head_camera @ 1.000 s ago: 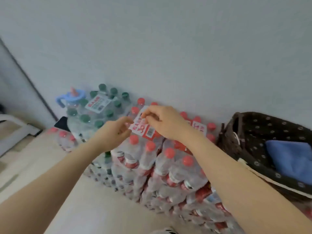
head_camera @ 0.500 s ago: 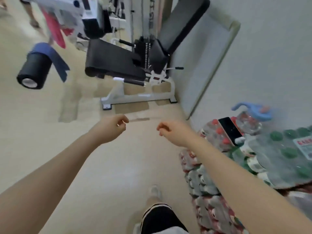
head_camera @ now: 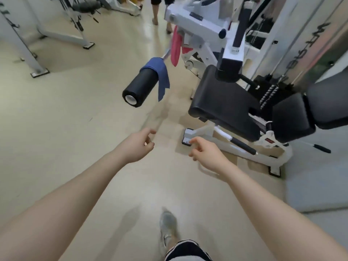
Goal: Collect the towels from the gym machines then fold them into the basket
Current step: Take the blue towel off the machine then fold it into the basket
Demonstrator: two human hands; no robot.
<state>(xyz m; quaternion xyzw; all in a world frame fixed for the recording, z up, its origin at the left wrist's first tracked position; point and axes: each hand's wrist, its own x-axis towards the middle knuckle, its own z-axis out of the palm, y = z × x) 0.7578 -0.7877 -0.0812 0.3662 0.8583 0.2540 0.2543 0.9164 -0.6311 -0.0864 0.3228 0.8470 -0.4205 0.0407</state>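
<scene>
A blue towel [head_camera: 159,72] hangs over the black foam roller [head_camera: 140,87] of a white gym machine [head_camera: 205,25], ahead and above my hands. Behind it a pink towel [head_camera: 176,48] drapes from the machine's frame. My left hand [head_camera: 139,145] and my right hand [head_camera: 204,152] reach forward over the floor, well short of both towels. Their fingers are loosely curled and hold nothing. The basket is out of view.
The machine's black seat pad [head_camera: 226,102] and its white base frame [head_camera: 235,146] stand to the right. Other machine frames [head_camera: 62,32] stand at the far left. A person's legs [head_camera: 156,10] show at the top. My foot [head_camera: 168,230] is on the beige floor.
I turned away from the water bottle packs and the basket toward the gym machines. My hands left the bottle label, and the blue and pink towels have come closer.
</scene>
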